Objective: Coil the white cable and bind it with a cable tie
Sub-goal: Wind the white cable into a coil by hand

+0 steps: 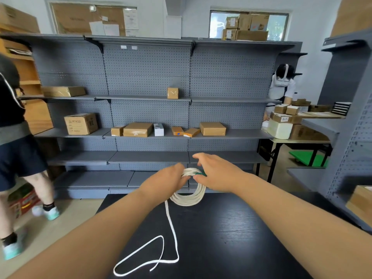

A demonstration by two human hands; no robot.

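Note:
The white cable (188, 199) hangs as a coil of several loops above the far edge of the black table (231, 238). My left hand (167, 181) grips the top of the coil. My right hand (216, 172) is at the same spot, fingers curled around the loops, with a green cable tie (200, 173) showing between its fingers and the cable. A loose tail of cable (159, 256) runs down from the coil and lies in an open loop on the table near me.
Grey pegboard shelving (149, 101) with cardboard boxes stands behind the table. A person in dark shorts (18, 150) walks at the left. Another person (281, 85) stands at the right by a table stacked with boxes. A grey rack (350, 117) is at the right.

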